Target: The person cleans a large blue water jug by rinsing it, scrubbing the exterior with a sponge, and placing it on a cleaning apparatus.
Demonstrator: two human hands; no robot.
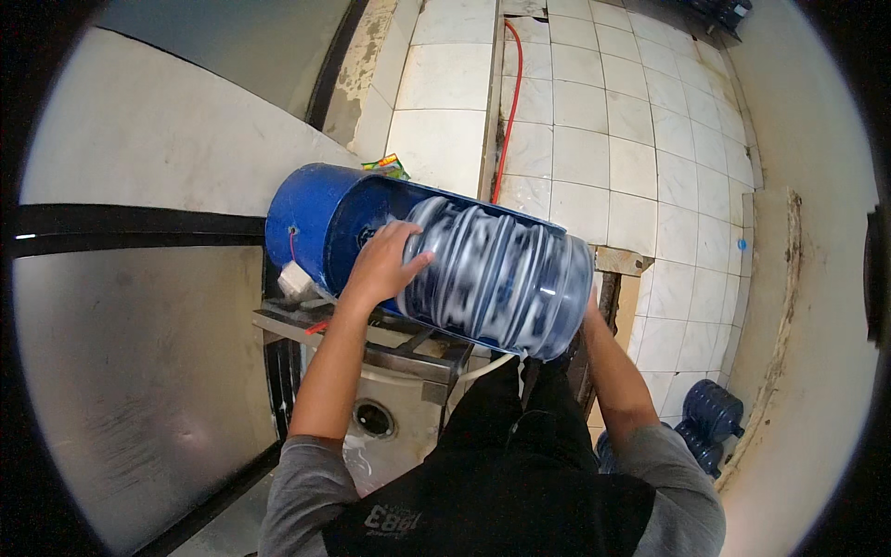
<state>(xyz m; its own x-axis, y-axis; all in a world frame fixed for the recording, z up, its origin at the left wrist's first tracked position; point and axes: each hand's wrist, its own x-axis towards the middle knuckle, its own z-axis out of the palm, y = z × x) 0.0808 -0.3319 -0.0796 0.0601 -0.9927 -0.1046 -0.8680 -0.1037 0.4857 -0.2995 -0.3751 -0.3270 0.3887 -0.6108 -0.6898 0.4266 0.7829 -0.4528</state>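
A large clear-blue water jug [497, 278] lies on its side inside a blue drum [306, 218] cut open along its length. Its ribbed sides are smeared by motion, with whitish patches on them. My left hand [384, 260] grips the jug's left end, the thumb set apart from the fingers. At the opposite, rounded end is my right hand [592, 304], mostly hidden behind the jug, so its fingers do not show. The drum rests on a metal stand [408, 362].
A small white box [295, 279] hangs by the drum's left end. Beyond the drum are a colourful packet [388, 166] and a red hose [513, 84] along white tiles. Several blue jugs [713, 410] lie at the lower right. A round drain opening [374, 419] shows below the stand.
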